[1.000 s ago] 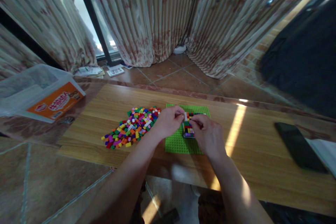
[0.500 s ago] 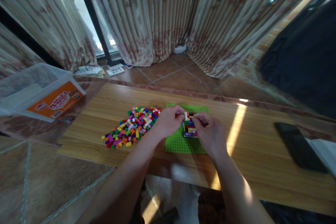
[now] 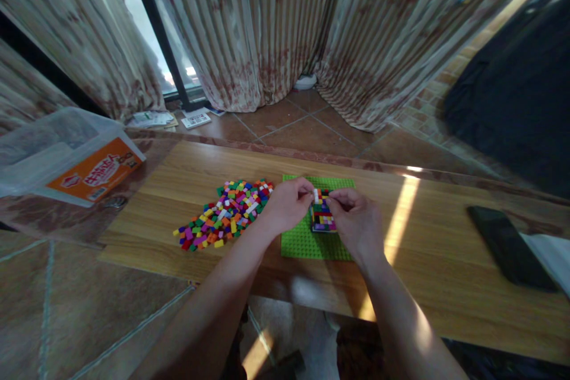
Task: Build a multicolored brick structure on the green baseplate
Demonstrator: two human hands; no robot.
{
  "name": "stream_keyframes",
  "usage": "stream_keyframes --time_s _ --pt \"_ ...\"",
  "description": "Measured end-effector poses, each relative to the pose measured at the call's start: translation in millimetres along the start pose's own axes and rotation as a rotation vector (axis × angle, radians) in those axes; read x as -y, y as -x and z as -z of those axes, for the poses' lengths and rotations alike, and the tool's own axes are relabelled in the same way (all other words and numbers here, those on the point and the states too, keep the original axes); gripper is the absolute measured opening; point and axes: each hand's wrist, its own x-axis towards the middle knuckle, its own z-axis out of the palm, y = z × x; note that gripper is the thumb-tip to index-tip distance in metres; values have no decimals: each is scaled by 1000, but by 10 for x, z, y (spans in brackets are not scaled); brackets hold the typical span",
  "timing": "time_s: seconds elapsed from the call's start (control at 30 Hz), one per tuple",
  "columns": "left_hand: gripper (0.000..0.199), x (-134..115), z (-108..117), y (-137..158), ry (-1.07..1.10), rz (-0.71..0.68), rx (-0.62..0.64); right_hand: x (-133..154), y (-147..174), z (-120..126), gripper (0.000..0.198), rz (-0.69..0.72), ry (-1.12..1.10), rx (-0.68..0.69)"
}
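"What does your head view give you on the build?"

"I see a small brick block around the middle of a green baseplate, which lies on the wooden worktop. It's low and boxy, banded in purple, yellow, red, green and blue, with white and orange at the far end."

"And the grip?"

"My left hand is at the block's far left corner, my right hand along its right side, fingers bent inward. I can't tell whether either grip is together, apart or clamped on a brick."

"What's lost to you?"

"The right hand hides the block's right edge, the left part of the baseplate's left edge. Individual studs on the block are too small to read. Left of the baseplate, the loose bricks blur together; farther left, the clear tub is cut off."
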Motion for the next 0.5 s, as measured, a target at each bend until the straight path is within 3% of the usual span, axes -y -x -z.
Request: stream_keyframes --time_s 0.5 --pt "15 12 6 -2 -53 -20 11 31 3 10 13 27 -18 43"
